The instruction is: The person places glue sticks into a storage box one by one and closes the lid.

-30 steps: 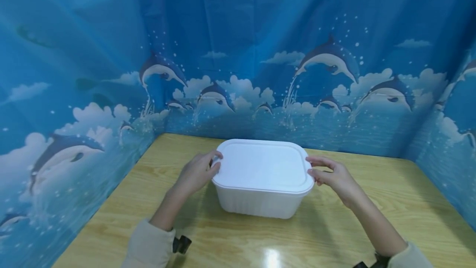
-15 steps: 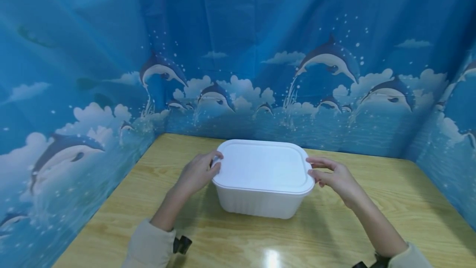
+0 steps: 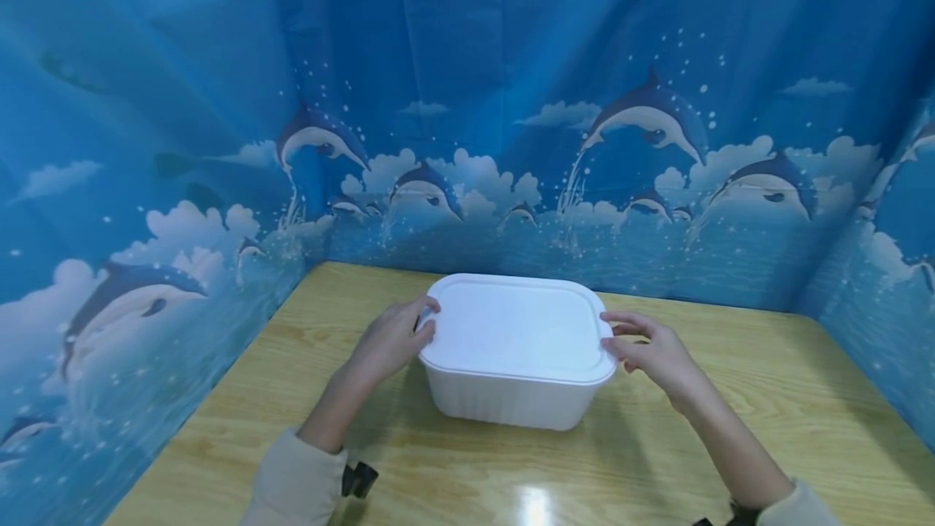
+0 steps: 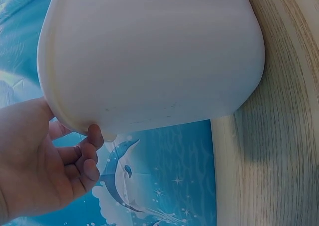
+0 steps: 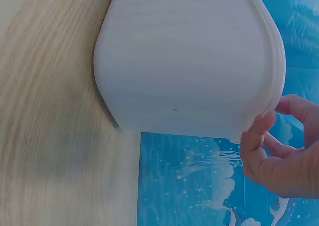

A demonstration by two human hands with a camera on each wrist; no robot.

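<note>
A white plastic storage box with rounded corners sits upright on the wooden table, its white lid seated on top. At the lid's left end, my left hand pinches the rim between thumb and fingers; the left wrist view shows its curled fingers under the edge. My right hand does likewise at the right end, thumb and forefinger at the rim. From the right wrist view, that hand's other fingers bend beneath the lid's edge. What the box contains is hidden.
The light wooden table extends around the box on every side. Behind and beside it hangs a blue curtain printed with dolphins and clouds, close to the table's far edge. A black camera mount sits on the left wrist.
Very little differs. My right hand has shifted slightly, its thumb a touch further in over the lid's edge. The box and my left hand stay in place.
</note>
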